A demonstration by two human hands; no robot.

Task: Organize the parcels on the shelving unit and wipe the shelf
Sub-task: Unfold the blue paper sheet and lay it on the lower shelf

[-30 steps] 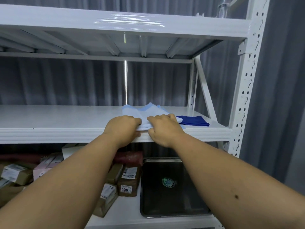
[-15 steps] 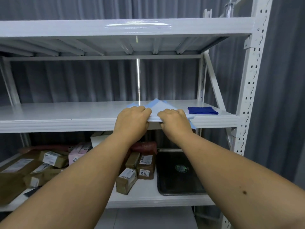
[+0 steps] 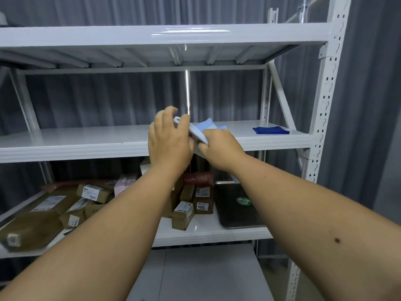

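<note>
Both hands, left [image 3: 170,142] & right [image 3: 219,148], fingers curled round pale-blue/white cloth [image 3: 206,127].

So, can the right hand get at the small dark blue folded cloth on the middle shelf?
Probably yes: the dark blue cloth lies uncovered, but the right hand grips the light blue cloth.
</note>
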